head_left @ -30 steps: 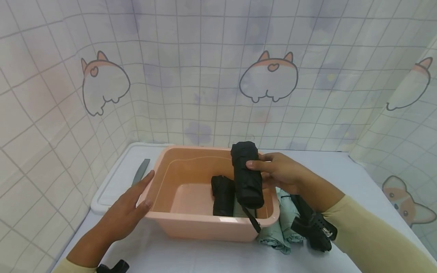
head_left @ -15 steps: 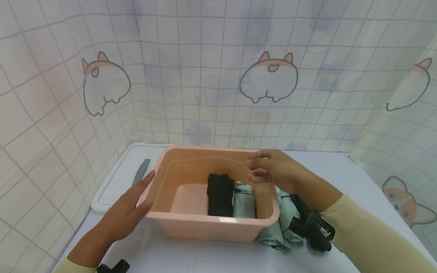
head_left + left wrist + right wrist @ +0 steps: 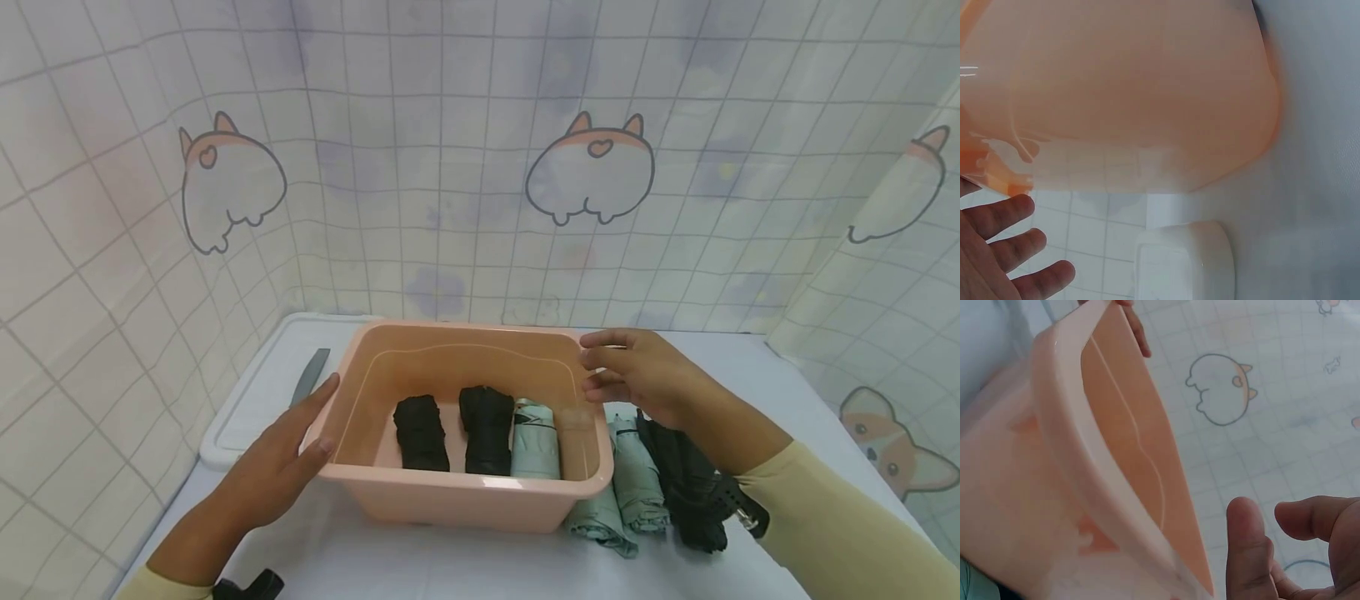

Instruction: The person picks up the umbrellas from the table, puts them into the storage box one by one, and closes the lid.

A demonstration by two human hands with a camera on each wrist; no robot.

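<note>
A peach plastic basin (image 3: 450, 500) stands on the white table. Inside, a black folded umbrella (image 3: 422, 433) lies left of a second black umbrella (image 3: 486, 432), and a mint-green folded umbrella (image 3: 536, 442) is beside that one on the right. My left hand (image 3: 270, 467) rests against the basin's left rim, fingers extended. By the right rim hovers my right hand (image 3: 645, 371), holding nothing, its fingers loosely bent; the right wrist view shows thumb and finger (image 3: 1246, 550) apart beside the rim.
Right of the basin lie mint-green umbrellas (image 3: 637, 479) and a black umbrella (image 3: 686, 483), partly beneath my right forearm. On the left, a white lid or board (image 3: 255, 375) carries a grey strip-like piece (image 3: 310, 375). A patterned curtain (image 3: 480, 208) surrounds the table.
My right hand has let go of a black umbrella into the basin and moved right to the rim. Two black umbrellas now lie apart, one further left. My left hand stays put.
</note>
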